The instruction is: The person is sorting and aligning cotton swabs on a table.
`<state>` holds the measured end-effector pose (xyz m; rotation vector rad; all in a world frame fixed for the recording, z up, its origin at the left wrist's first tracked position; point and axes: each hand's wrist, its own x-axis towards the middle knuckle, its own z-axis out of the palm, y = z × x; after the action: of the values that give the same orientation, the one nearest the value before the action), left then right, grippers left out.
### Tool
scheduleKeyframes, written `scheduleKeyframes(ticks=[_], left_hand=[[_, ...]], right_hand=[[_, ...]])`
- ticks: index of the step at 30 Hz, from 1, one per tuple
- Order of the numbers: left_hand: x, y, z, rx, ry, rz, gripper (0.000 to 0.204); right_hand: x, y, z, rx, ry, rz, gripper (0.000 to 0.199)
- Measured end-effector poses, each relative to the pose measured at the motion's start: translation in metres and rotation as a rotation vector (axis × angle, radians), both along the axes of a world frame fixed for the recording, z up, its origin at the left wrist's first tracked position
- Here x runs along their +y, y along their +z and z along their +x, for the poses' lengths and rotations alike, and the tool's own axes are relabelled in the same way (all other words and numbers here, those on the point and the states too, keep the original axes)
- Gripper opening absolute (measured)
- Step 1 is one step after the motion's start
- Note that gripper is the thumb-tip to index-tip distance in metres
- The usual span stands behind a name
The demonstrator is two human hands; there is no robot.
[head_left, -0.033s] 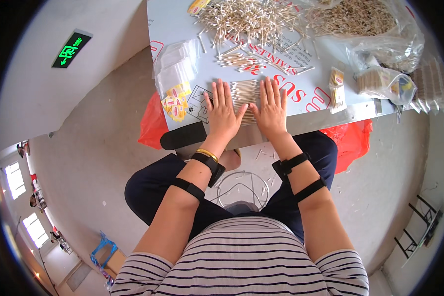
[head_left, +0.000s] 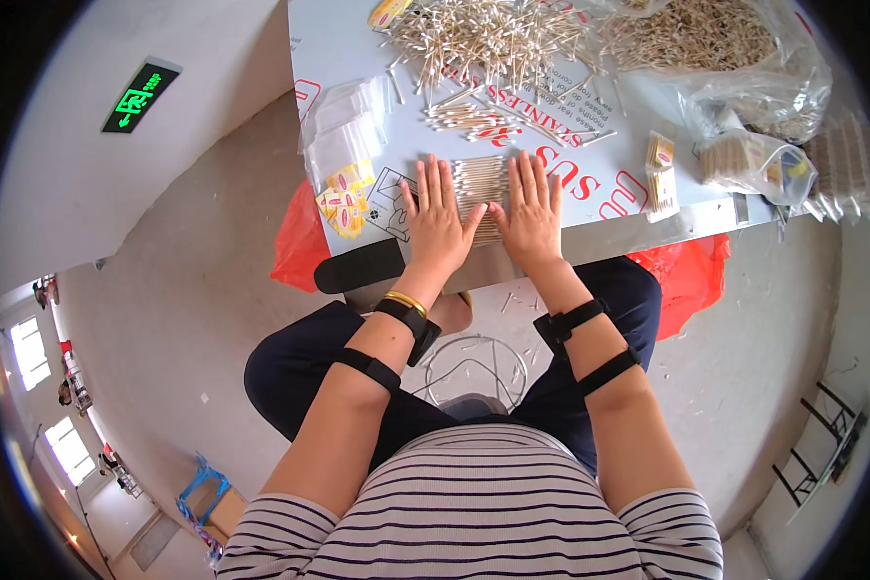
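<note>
A flat layer of cotton swabs (head_left: 480, 180) lies side by side near the table's front edge. My left hand (head_left: 437, 218) rests flat along its left end, fingers stretched forward and thumb on the swabs. Along the right end lies my right hand (head_left: 532, 213), likewise flat with its fingers out and its thumb on the row. Both palms face down, and neither hand grips anything. Just beyond my fingers is a small loose group of swabs (head_left: 469, 118). Farther back spreads a large tangled heap of swabs (head_left: 493, 41).
Clear plastic sleeves with yellow labels (head_left: 344, 198) lie at the left. A filled swab packet (head_left: 660, 176) stands right of my hands, beside a bag of packets (head_left: 759, 166). A big clear bag of swabs (head_left: 691, 37) sits far right. Red bags (head_left: 684, 280) hang below the table.
</note>
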<state>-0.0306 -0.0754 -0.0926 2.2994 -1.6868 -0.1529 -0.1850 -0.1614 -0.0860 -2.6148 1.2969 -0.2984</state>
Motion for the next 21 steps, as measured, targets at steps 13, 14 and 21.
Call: scheduleKeyframes(ticks=[13,14,21], left_hand=[[0.008,0.001,-0.005,0.012,-0.006,0.021,0.091],[0.006,0.001,-0.009,0.009,-0.002,0.012,0.091],[0.010,-0.002,-0.003,0.133,0.003,-0.106,0.090]], right_hand=[[0.011,0.000,-0.002,0.027,-0.008,0.014,0.082],[0.012,0.001,0.000,0.028,-0.008,0.010,0.082],[0.013,0.006,-0.007,-0.074,0.003,0.078,0.080]])
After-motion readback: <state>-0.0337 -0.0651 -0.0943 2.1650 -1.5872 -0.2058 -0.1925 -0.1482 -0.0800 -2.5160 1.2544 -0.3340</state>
